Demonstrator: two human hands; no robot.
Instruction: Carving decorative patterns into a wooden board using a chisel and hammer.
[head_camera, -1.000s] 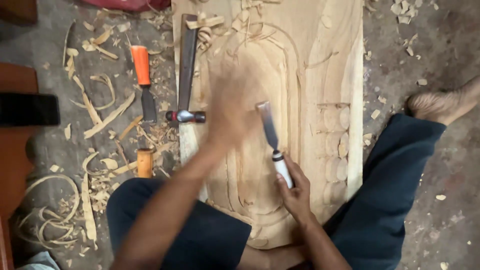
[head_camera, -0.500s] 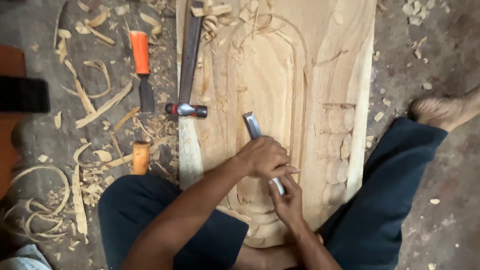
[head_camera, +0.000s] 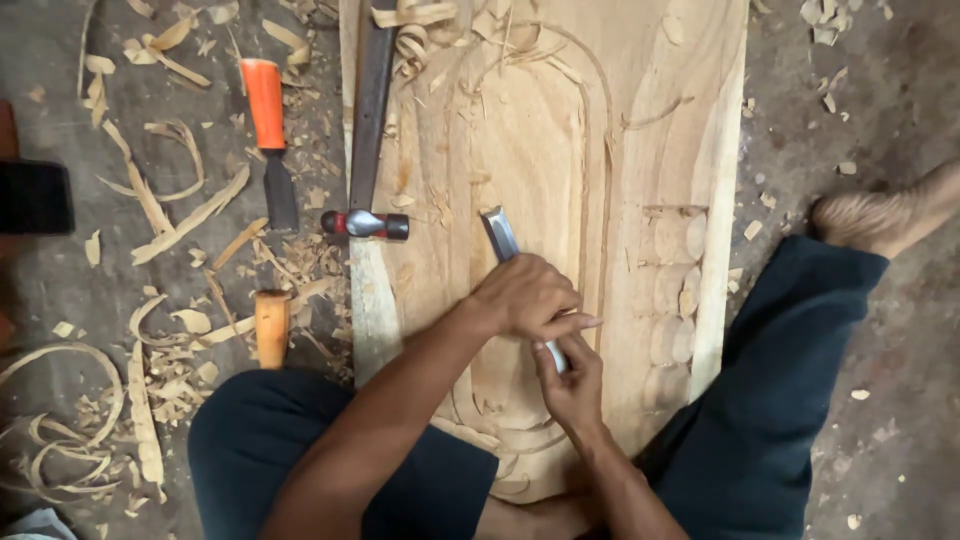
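Showing a carver's work area from above, read left to right. At nine o'clock the grey floor is strewn with long curled wood shavings, most thickly toward seven o'clock. Among them lie an orange-handled chisel, blade toward six o'clock, and below it a short plain wooden handle, its other end buried in chips. A dark flat object sits at the frame's nine o'clock edge.

A hammer lies along the left edge of the wooden plank, handle toward twelve o'clock, its steel head half over that edge. The plank runs from twelve to six o'clock; a recessed panel with a rounded top is cut into it, with a grooved outline, and a row of rounded lobes at three o'clock of the panel, near the plank's right edge.

The chisel stands at centre in the recess, blade tip pointing to eleven o'clock, with bare carved wood open ahead of it. The left hand is curled over the blade's shank, index finger stretched toward three o'clock. The right hand, just at five o'clock of the left and touching it, is wrapped around the pale handle. Dark-trousered knees flank the plank's lower end. At three o'clock a bare foot rests on floor with few chips.
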